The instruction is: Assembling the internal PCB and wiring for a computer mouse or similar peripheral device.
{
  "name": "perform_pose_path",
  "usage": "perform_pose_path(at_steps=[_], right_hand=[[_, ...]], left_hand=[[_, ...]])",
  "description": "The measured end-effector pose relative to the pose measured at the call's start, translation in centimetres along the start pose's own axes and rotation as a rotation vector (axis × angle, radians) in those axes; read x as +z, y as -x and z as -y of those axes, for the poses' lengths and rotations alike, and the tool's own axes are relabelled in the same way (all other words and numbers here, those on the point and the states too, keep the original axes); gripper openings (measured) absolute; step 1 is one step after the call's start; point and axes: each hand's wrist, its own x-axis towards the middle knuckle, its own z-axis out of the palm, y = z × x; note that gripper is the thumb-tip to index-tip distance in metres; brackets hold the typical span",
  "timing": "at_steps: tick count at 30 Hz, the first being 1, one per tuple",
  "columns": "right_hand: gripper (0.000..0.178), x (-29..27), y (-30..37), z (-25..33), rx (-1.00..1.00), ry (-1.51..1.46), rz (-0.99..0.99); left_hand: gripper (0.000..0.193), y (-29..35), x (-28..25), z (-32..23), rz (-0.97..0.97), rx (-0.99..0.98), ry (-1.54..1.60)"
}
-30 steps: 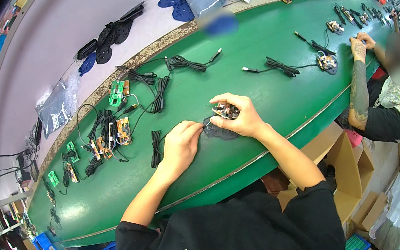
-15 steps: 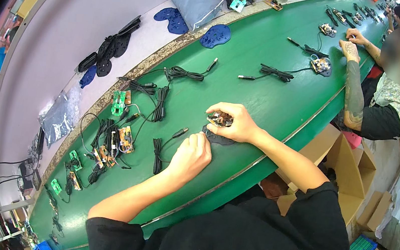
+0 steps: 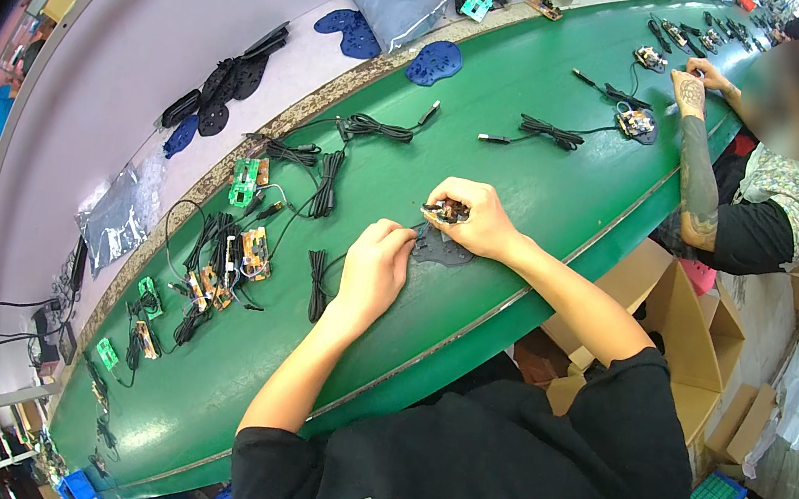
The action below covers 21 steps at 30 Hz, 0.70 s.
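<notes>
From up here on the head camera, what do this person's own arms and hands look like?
Both hands, the left hand and the right hand, are bare, with no gloves, rings or watch to be seen. The forearms are uncovered; black short sleeves of a black shirt end near the elbows. No markings show.

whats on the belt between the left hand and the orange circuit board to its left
One bundled black cable lies on the green belt between the left hand and the orange circuit board, seen in the head view.

Your long green table (image 3: 549, 183) curves away ahead of you. On it lie bundled black cables (image 3: 329, 183), green circuit boards (image 3: 245, 182), orange-and-black assemblies (image 3: 254, 253) to your left, and a dark flat plate (image 3: 440, 248) just before you.
</notes>
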Motion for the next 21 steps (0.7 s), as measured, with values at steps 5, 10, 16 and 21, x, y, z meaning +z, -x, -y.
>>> perform_pose_path(at_steps=[5, 10, 16, 21], right_hand=[[0.014, -0.7, -1.0, 0.2, 0.085, -0.007, 0.162], [0.014, -1.1, -4.3, 0.6, -0.116, 0.313, 0.375], [0.025, -0.9, -5.3, 0.5, -0.035, 0.441, 0.534], [0.048, -1.1, -6.9, 1.2, 0.142, 0.34, 0.691]], left_hand=[[0.014, -0.2, 0.0, 0.1, 0.038, -0.042, 0.145], [0.02, -0.5, 0.0, 0.0, 0.106, 0.044, 0.05], [0.03, -0.8, -0.1, -0.2, 0.112, 0.064, 0.077], [0.028, -1.1, -0.8, 0.2, 0.192, 0.032, 0.082]])
